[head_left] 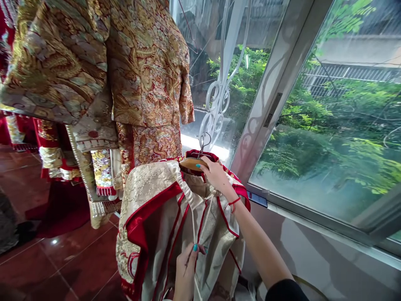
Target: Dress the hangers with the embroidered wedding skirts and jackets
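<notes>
step: we are seemingly working the white drawstring [194,221] | left hand [187,261] pinching it, right hand [215,174] gripping the wooden hanger [189,163] | next: we are probably needing steady support

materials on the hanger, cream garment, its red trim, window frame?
Hanger: likely varnished wood, from the smooth tan body.
Cream garment: woven textile, perhaps brocade, with glittery patterning.
Red trim: fabric with a soft sheen; satin or velvet, can't tell.
Window frame: probably aluminium, smooth grey, straight edges.

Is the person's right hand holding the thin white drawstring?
No, the right hand holds the curved brown wooden hanger; the left hand pinches the drawstring.
</notes>
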`<move>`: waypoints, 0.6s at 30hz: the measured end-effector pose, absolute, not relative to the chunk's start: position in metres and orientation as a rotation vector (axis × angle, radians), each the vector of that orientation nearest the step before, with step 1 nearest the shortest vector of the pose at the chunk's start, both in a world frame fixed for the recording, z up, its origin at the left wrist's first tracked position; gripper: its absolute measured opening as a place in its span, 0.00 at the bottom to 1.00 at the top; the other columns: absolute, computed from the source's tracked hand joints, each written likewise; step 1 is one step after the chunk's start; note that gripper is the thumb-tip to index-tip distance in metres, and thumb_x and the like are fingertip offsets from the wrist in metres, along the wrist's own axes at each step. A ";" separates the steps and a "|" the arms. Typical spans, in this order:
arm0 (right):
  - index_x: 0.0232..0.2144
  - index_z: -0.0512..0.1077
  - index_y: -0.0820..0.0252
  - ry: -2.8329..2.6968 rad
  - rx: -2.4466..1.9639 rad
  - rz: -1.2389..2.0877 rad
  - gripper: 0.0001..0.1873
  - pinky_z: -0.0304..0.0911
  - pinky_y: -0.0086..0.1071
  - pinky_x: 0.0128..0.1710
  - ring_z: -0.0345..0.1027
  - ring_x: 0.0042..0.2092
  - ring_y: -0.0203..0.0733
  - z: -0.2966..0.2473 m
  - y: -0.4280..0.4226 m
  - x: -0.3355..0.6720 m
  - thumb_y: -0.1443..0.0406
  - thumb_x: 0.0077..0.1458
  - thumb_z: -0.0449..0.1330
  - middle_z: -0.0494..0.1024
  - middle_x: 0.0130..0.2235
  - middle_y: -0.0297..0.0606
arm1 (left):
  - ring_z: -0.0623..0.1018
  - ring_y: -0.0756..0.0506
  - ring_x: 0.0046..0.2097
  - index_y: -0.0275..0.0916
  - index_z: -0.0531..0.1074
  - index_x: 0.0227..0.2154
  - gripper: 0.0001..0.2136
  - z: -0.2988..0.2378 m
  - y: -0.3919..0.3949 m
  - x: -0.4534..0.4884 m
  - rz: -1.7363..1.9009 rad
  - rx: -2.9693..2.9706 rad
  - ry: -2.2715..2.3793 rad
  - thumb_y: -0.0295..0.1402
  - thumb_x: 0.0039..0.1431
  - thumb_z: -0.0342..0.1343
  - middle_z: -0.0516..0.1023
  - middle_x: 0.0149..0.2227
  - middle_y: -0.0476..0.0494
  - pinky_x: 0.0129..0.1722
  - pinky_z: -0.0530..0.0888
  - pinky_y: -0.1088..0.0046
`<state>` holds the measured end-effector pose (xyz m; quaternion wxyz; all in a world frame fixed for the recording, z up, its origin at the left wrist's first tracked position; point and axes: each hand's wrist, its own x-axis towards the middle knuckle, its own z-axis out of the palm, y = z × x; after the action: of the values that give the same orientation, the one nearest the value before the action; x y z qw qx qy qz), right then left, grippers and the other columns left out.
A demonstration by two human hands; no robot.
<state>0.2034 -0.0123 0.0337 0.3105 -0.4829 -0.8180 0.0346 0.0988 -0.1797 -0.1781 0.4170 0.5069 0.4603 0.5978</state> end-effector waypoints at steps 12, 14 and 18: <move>0.51 0.67 0.55 -2.030 -0.956 0.227 0.16 0.62 0.39 0.49 0.69 0.46 0.46 0.034 -0.016 0.210 0.65 0.61 0.54 0.76 0.46 0.42 | 0.69 0.47 0.28 0.38 0.68 0.19 0.25 -0.219 -0.198 0.071 1.363 1.218 1.171 0.57 0.55 0.52 0.69 0.22 0.47 0.32 0.69 0.73; 0.52 0.67 0.55 -1.900 -0.831 0.248 0.19 0.61 0.38 0.53 0.67 0.51 0.44 0.032 -0.029 0.222 0.66 0.58 0.56 0.73 0.51 0.43 | 0.69 0.47 0.27 0.39 0.67 0.18 0.25 -0.217 -0.190 0.056 1.361 1.196 1.201 0.58 0.53 0.54 0.69 0.21 0.48 0.30 0.70 0.74; 0.44 0.70 0.57 -1.431 -0.958 0.334 0.13 0.64 0.33 0.41 0.69 0.40 0.41 0.003 -0.068 0.256 0.62 0.58 0.53 0.75 0.40 0.38 | 0.75 0.43 0.32 0.40 0.72 0.21 0.24 -0.223 -0.182 0.037 1.376 1.106 1.301 0.59 0.47 0.58 0.74 0.24 0.46 0.32 0.74 0.73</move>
<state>0.2558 -0.0680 0.0031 0.6393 -0.4197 -0.6274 0.1464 0.0372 -0.1819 -0.2235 0.4567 0.4487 0.5276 0.5583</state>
